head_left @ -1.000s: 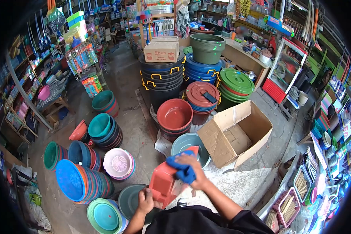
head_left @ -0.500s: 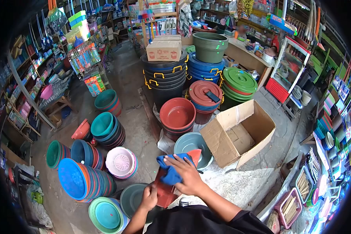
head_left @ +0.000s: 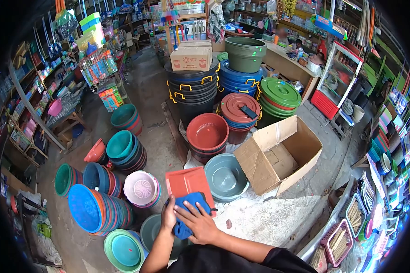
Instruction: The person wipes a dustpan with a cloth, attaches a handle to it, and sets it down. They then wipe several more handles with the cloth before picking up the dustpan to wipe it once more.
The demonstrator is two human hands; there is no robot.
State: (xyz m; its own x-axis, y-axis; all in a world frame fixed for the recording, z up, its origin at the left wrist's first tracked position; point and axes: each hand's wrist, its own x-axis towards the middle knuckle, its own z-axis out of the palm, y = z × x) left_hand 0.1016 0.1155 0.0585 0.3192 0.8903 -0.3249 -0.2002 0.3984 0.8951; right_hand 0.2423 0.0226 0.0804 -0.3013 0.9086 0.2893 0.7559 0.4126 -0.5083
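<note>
A flat red plastic piece (head_left: 189, 179), dustpan-like in shape, is held up in front of my body. My left hand (head_left: 169, 216) grips its left edge, thumb up beside the cloth. Over the lower part of the piece lies a bunched blue cloth (head_left: 190, 200). My right hand (head_left: 201, 224) presses that cloth against the surface, fingers stretched across it. The cloth and hands hide the lower end of the red piece. Just beyond it stands a grey basin (head_left: 228, 175).
Stacked basins surround me on the left, among them a blue stack (head_left: 84, 209) and a pink strainer basket (head_left: 141, 189). An open cardboard box (head_left: 259, 168) stands right of the grey basin. Behind are a red tub (head_left: 207, 132) and a lidded bucket with a phone (head_left: 248, 112) on top.
The red piece has turned, and its broad face now shows above my hands. My right hand and the blue cloth have moved down and left, close to my left hand.
</note>
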